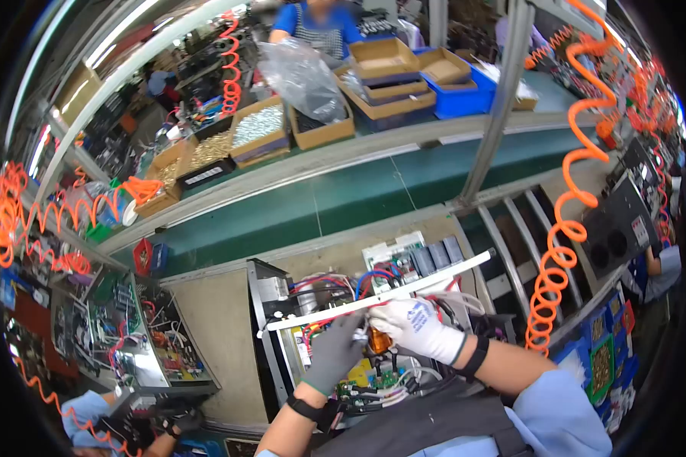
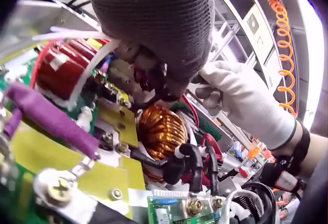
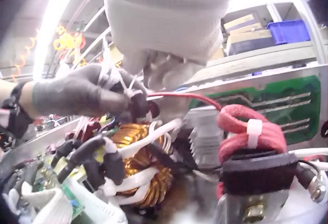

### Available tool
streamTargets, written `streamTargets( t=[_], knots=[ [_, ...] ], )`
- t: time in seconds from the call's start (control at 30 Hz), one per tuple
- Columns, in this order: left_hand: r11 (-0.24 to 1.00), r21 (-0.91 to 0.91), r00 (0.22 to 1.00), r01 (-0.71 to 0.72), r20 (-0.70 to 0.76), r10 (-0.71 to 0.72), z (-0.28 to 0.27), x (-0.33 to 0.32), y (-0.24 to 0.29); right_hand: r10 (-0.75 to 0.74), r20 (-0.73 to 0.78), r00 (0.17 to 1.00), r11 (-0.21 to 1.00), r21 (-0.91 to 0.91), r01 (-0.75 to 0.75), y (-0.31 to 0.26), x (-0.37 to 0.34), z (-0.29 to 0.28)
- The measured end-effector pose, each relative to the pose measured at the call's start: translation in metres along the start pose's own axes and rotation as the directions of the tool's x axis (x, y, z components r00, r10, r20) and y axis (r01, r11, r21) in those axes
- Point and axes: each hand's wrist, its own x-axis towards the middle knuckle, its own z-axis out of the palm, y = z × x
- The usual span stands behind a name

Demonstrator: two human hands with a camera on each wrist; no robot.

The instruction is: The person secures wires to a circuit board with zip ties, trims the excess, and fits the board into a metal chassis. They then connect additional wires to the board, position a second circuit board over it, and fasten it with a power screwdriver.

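Observation:
My left hand point(image 1: 335, 353), in a grey glove, bends its fingers round a thin red wire point(image 3: 190, 96) above the open electronics chassis point(image 1: 270, 358). Thin white cable ties point(image 3: 129, 86) cross its fingers in the right wrist view. My right hand point(image 1: 418, 327), in a white glove, meets it from the right; its curled fingertips pinch at the end of a tie, partly hidden. Just below both hands sits a copper-wound coil point(image 2: 160, 131). A red-wrapped coil point(image 2: 64, 70) and a purple-sleeved lead point(image 2: 54, 119) lie beside it on the boards.
A white frame bar point(image 1: 381, 295) crosses the chassis behind my hands. Capacitors point(image 1: 434, 255) stand at the back. Parts boxes point(image 1: 259, 126) line the far shelf. Coiled orange hoses point(image 1: 560, 251) hang at both sides. Another chassis point(image 1: 141, 335) and a person's arms are at left.

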Motion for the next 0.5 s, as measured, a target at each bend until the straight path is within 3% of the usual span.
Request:
streamTargets(
  t=[0.07, 0.1, 0.17, 0.23, 0.3, 0.33, 0.43, 0.47, 0.5],
  knots=[
    [1.0, 0.021, 0.999, 0.018, 0.048, -0.019, -0.002, 0.01, 0.006, 0.276, 0.187, 0.943, 0.961, -0.05, -0.271, -0.02, 0.012, -0.033],
    [0.996, 0.047, 0.992, 0.073, 0.097, -0.077, -0.001, 0.01, 0.007, 0.4, 0.3, 0.866, 0.917, -0.134, -0.377, -0.023, 0.012, -0.037],
    [0.999, 0.047, 0.998, 0.02, 0.06, -0.023, 0.0, 0.009, 0.005, 0.369, 0.41, 0.834, 0.929, -0.145, -0.34, -0.027, 0.013, -0.04],
    [0.999, 0.025, 1.0, -0.025, 0.01, 0.025, 0.005, 0.009, 0.0, 0.307, 0.395, 0.866, 0.952, -0.112, -0.286, -0.025, 0.013, -0.031],
    [0.998, 0.05, 0.999, -0.038, 0.01, 0.037, 0.012, 0.01, -0.006, 0.165, 0.473, 0.866, 0.985, -0.123, -0.121, -0.024, 0.017, -0.025],
    [0.995, 0.08, 0.999, -0.052, 0.017, 0.05, 0.018, 0.011, -0.01, 0.044, 0.394, 0.918, 0.995, -0.104, -0.004, -0.029, 0.015, -0.017],
    [0.999, 0.037, 0.999, -0.03, -0.029, 0.031, 0.025, 0.007, -0.016, 0.147, 0.538, 0.83, 0.978, -0.202, -0.042, -0.037, 0.025, -0.01],
    [0.998, 0.06, 1.0, 0.009, -0.003, -0.009, 0.023, 0.004, -0.013, 0.099, 0.461, 0.882, 0.995, -0.074, -0.073, -0.032, 0.017, -0.008],
    [0.999, 0.054, 1.0, 0.004, 0.009, -0.004, 0.017, 0.0, -0.007, 0.112, 0.461, 0.88, 0.993, -0.074, -0.087, -0.025, 0.009, -0.011]
  ],
)
